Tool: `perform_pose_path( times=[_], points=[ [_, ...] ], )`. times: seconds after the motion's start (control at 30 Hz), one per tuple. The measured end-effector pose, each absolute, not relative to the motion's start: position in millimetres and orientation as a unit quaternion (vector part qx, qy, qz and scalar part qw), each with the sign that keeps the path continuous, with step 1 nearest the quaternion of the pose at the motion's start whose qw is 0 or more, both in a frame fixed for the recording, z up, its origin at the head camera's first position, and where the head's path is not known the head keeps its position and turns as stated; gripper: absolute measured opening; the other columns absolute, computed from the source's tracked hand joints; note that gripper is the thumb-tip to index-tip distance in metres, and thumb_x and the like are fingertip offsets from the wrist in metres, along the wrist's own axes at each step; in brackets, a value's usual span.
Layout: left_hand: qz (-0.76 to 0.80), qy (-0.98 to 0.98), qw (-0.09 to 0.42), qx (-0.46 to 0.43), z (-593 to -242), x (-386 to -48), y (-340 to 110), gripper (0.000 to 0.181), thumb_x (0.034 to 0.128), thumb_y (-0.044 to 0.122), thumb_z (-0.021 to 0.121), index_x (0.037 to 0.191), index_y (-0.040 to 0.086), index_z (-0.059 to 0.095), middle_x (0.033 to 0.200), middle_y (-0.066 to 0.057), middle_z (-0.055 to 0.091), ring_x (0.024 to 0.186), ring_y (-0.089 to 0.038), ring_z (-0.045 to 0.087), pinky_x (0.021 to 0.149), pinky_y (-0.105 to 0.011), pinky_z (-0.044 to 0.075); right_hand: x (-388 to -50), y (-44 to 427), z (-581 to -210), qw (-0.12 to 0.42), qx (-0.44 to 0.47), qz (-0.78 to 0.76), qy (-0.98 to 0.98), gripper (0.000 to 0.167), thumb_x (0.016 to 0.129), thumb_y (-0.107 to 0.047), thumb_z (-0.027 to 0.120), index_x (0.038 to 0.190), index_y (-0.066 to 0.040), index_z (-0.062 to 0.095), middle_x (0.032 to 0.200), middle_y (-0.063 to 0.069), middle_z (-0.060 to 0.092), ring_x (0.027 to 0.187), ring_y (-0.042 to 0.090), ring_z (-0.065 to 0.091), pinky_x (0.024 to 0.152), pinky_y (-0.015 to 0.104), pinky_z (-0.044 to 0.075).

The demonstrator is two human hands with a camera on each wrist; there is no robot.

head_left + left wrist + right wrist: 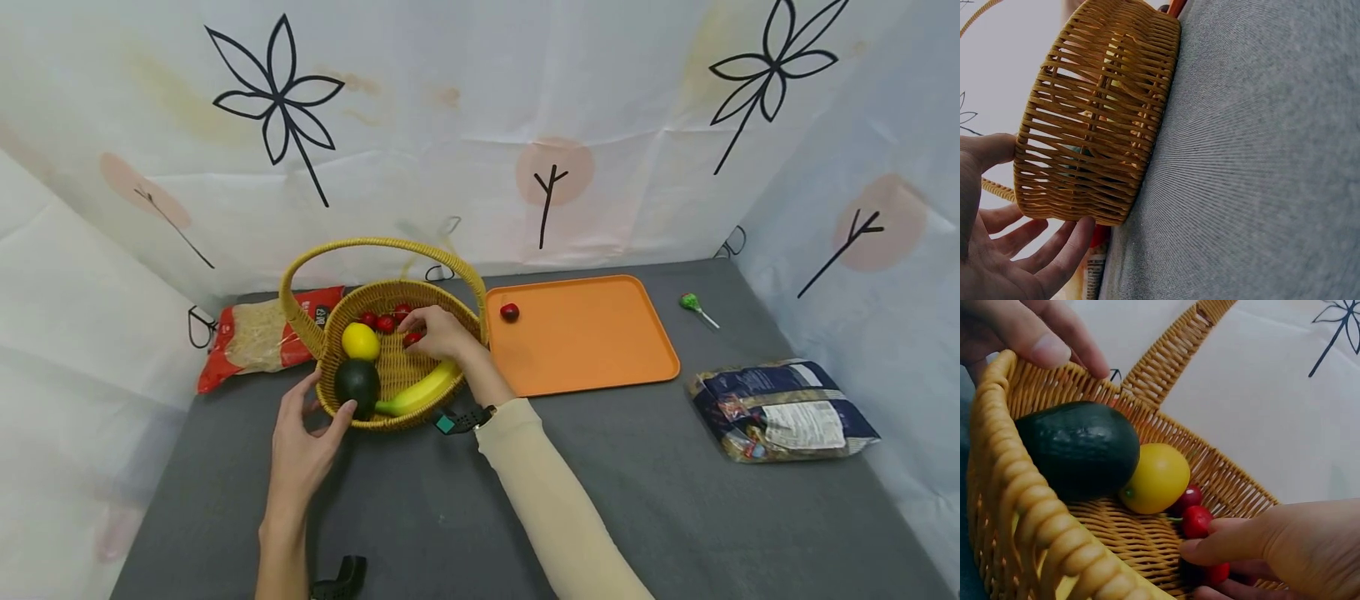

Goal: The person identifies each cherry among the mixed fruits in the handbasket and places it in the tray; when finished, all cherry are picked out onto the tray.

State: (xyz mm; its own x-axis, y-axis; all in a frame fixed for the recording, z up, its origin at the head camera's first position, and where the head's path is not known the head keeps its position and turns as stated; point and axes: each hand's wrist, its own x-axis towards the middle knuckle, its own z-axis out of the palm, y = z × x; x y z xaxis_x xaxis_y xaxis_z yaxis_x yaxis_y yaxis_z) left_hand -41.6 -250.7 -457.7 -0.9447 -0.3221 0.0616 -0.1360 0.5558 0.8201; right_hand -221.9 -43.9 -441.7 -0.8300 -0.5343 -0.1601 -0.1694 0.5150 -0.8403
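A yellow wicker basket [392, 424] with a tall arched handle holds a dark green oval fruit [357, 385], a yellow lemon-like fruit [361, 342], a banana [423, 392] and several red cherries [1197, 521]. My left hand [303, 442] grips the basket's left rim, thumb at the rim and fingers against the outer wall. Reaching inside, my right hand [447, 335] pinches one cherry [412, 339] between thumb and fingers. In the right wrist view those fingers partly cover that cherry [1217, 572]. The basket stands on the grey tabletop.
Right of the basket lies an orange tray [585, 333] with one cherry [510, 312] on it. A green lollipop [690, 302] and a dark blue packaged bag [783, 412] lie farther right. A red-edged bag [258, 335] sits behind the basket's left side. White patterned cloth surrounds the table.
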Motion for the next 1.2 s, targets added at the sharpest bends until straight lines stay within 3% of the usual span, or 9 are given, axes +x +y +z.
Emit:
perform_pose_path(
  times=[0.37,0.8,1.2],
  points=[
    [-0.454,-0.875,0.107,0.132,-458,-41,-252,0.073,0.1015,0.034,0.078,0.164,0.016,0.046,0.166,-0.017,0.045,0.136,-0.042,0.057,0.077,-0.001,0.045,-227,-50,-447,0.225,-0.219,-0.431,0.846,0.037,0.092,-0.002,0.085,0.128,-0.007,0.078,0.136,0.011,0.073,0.127,0.029,0.067,0.106,0.041,0.059],
    [-0.455,-0.875,0.105,0.131,-457,-41,-252,0.074,0.1012,0.034,0.079,0.164,0.015,0.046,0.166,-0.019,0.045,0.135,-0.043,0.057,0.077,0.0,0.044,-226,-49,-446,0.235,-0.245,-0.427,0.839,0.031,0.095,-0.01,0.084,0.126,-0.009,0.078,0.13,0.009,0.077,0.12,0.026,0.072,0.103,0.037,0.06],
    [-0.457,-0.873,0.107,0.131,-460,-43,-252,0.073,0.1013,0.035,0.079,0.164,0.015,0.046,0.167,-0.017,0.044,0.135,-0.041,0.057,0.077,-0.001,0.045,-212,-34,-424,0.228,-0.295,-0.506,0.778,0.033,0.098,-0.016,0.083,0.129,-0.008,0.076,0.14,0.01,0.071,0.112,0.028,0.08,0.1,0.031,0.062]
  ],
)
